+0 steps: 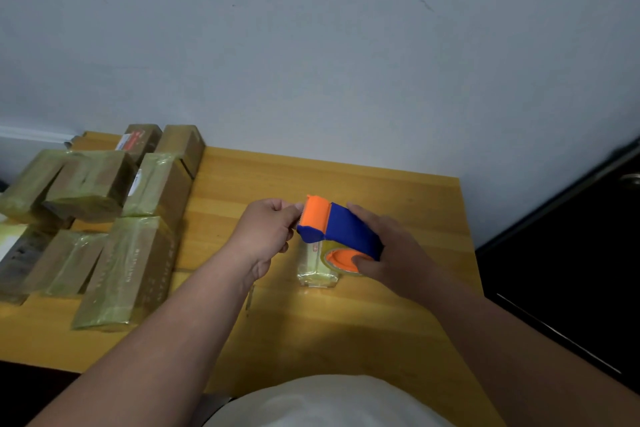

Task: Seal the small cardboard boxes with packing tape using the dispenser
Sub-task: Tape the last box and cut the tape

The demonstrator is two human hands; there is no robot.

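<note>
The right hand (pixel 391 253) grips the blue and orange dispenser (pixel 337 230), fingers over its blue body and thumb pressed on the orange hub of the tape roll. The dispenser sits tilted over a small box (pixel 317 265) wrapped in yellowish tape; whether it touches the box I cannot tell. The left hand (pixel 266 232) is just left of the dispenser, its fingers curled and pinching at the toothed orange front edge, apparently on the tape end, though the tape itself is too clear to make out. The box lies on the wooden bench (pixel 398 198), directly under the dispenser and between the two hands. Well to the left of the dispenser is a pile of boxes (pixel 104 215), most shiny with tape, some stacked on one another, a few bare brown ones at the back against the wall (pixel 311 45). To the right of the dispenser, past the bench edge, stands dark furniture (pixel 571 253).
</note>
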